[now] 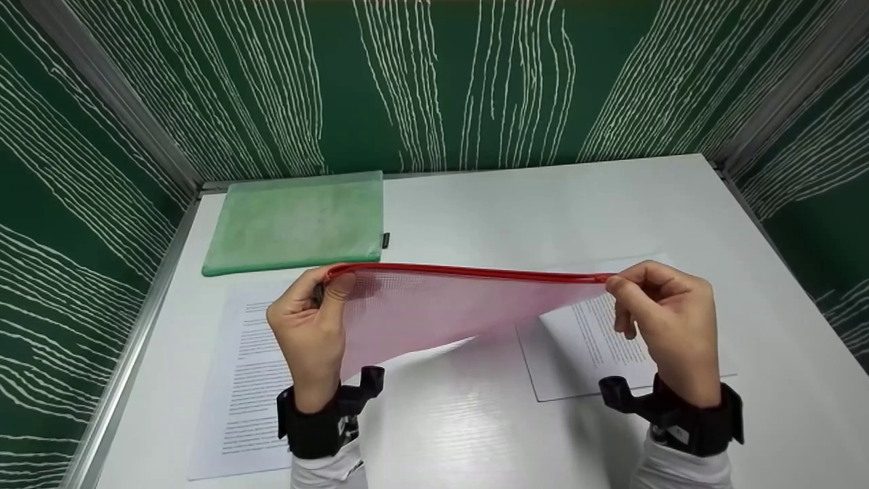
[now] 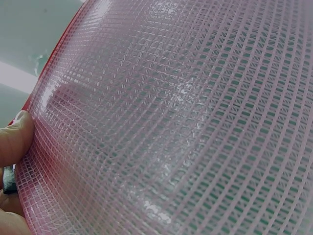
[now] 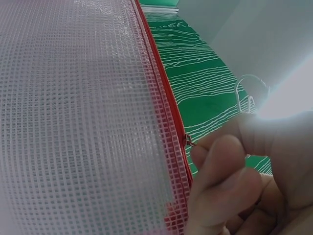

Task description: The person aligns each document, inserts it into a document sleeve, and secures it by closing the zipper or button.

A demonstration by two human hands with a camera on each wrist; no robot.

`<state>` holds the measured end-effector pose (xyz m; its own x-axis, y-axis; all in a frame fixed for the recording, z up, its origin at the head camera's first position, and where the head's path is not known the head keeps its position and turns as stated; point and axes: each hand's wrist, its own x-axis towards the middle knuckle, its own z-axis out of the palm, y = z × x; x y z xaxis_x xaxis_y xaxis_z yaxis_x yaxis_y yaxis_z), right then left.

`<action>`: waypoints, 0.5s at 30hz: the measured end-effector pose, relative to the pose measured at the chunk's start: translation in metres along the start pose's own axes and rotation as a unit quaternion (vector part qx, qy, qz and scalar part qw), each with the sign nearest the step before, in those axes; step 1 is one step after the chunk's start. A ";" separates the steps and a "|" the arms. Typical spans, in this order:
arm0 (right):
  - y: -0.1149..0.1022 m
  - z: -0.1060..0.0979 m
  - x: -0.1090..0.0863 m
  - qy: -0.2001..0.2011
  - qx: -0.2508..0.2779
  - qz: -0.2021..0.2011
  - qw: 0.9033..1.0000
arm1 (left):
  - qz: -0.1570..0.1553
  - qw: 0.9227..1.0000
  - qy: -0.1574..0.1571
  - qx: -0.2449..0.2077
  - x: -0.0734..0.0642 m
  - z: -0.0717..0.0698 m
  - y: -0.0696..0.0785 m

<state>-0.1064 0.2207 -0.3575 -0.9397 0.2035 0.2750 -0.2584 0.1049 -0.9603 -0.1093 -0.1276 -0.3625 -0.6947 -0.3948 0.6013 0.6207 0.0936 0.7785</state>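
Observation:
A pink mesh zip pouch (image 1: 434, 305) with a red zipper edge is stretched between both hands above the table. My left hand (image 1: 312, 333) grips its left top corner, thumb on the near face. At the other end of the red edge, my right hand (image 1: 669, 312) pinches the small zipper pull (image 3: 188, 141) between thumb and finger. In the left wrist view the mesh (image 2: 171, 122) fills most of the picture, with the left thumb (image 2: 17, 139) at its edge. The pouch's body slopes down toward the left hand.
A green zip pouch (image 1: 299, 217) lies at the back left of the white table (image 1: 461, 435). Printed sheets (image 1: 251, 394) rest at the left, partly behind the left hand. More printed paper (image 1: 577, 353) lies at the right under the pink pouch. Green patterned panels (image 1: 461, 81) enclose the table.

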 end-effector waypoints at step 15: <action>0.000 -0.002 0.001 0.008 0.006 0.012 1.000 | 0.001 1.000 0.001 -0.006 -0.001 0.000 -0.001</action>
<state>-0.1066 0.2224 -0.3572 -0.9418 0.2219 0.2526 -0.2387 0.0882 -0.9671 -0.1095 -0.1276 -0.3636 -0.6924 -0.3962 0.6030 0.6270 0.0834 0.7746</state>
